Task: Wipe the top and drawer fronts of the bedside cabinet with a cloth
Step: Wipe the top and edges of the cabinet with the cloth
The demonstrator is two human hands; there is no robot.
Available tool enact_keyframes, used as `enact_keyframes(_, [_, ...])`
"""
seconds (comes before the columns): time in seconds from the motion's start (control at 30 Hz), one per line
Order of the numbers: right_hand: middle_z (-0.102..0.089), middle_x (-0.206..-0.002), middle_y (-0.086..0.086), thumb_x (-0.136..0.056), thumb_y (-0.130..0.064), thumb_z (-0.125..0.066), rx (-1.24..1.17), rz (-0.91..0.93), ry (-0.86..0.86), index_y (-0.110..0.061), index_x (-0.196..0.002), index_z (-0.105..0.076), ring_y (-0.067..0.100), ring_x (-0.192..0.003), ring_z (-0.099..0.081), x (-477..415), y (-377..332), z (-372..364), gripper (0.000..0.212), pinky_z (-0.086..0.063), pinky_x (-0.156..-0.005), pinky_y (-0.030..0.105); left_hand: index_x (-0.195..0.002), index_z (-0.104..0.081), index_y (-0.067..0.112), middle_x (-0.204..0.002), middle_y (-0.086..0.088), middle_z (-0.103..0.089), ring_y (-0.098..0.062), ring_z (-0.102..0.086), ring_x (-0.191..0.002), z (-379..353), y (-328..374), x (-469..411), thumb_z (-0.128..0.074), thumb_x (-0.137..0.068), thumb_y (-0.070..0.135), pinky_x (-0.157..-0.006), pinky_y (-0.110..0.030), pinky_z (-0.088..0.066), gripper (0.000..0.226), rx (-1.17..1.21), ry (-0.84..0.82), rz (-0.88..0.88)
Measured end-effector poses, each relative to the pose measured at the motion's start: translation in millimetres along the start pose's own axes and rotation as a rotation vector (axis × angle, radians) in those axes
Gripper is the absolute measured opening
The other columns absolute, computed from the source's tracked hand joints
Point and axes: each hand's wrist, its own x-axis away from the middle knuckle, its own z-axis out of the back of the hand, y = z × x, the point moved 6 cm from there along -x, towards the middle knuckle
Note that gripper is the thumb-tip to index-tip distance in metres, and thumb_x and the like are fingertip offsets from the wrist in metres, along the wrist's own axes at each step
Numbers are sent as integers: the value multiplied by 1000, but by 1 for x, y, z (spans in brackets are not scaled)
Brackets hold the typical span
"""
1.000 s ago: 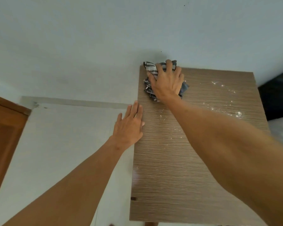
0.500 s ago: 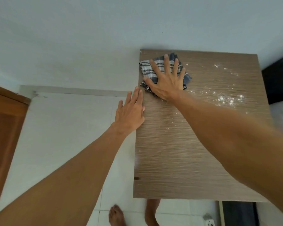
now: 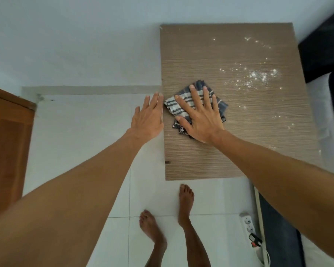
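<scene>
The right hand lies flat with fingers spread, its grip apart, pressing the striped cloth on the wooden top of the bedside cabinet, left of the frame's centre. The left hand is also flat with its grip apart, touching the cabinet's left edge just beside the cloth. White powder specks lie in the upper right. Two bare feet stand on the white tile floor at the bottom
</scene>
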Motion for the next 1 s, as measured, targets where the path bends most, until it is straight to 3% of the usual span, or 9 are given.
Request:
enact_keyframes(0.3, [0, -168, 9, -97, -68, -15, 15, 37, -16, -45, -157, -5, 41, -152, 3, 81, -32, -20, 64, -4, -121, 62, -156, -2, 11, -164, -4, 3, -30, -1, -151, -7, 12, 26, -51, -95, 16, -118, -54, -20, 78, -40, -20, -93])
enact_keyframes(0.57, [-27, -162, 17, -100, -50, -35, -23, 139, 22, -26, -154, -33, 48, -147, -21, 126, -53, -24, 59, -25, -117, 61, -155, -4, 10, -164, -5, 3, -30, -2, -150, -10, 21, 40, -46, -97, 15, -117, -54, -22, 71, -77, -18, -129])
enact_keyframes(0.73, [-32, -159, 20, -98, -37, -47, -42, 235, 62, -16, -150, -42, 46, -146, -26, 152, -65, -26, 57, -32, -115, 61, -155, -5, 10, -164, -5, 2, -30, -2, -150, -13, 26, 43, -42, -99, 13, -117, -54, -21, 67, -87, -38, -143])
enact_keyframes(0.87, [-41, -154, 20, -69, -10, -83, -13, 424, 29, -15, -145, -51, 45, -142, -36, 177, -80, -24, 82, -23, -115, 52, -154, -6, 9, -164, -6, 2, -29, -2, -150, -19, 34, 45, -40, -100, 15, -117, -53, -21, 64, -99, -47, -160])
enact_keyframes(0.93, [-44, -153, 17, -57, -6, -89, 21, 526, -59, -18, -141, -55, 42, -141, -39, 188, -80, -23, 91, -23, -113, 49, -154, -5, 9, -164, -7, 2, -28, -1, -151, -21, 38, 45, -40, -101, 18, -118, -53, -20, 64, -99, -55, -171])
enact_keyframes(1.0, [-47, -151, 15, -52, -7, -93, 45, 619, -132, -20, -137, -59, 39, -138, -44, 196, -75, -20, 93, -32, -111, 46, -154, -5, 7, -164, -8, 3, -28, 0, -151, -21, 42, 45, -37, -103, 23, -118, -51, -19, 63, -99, -63, -169])
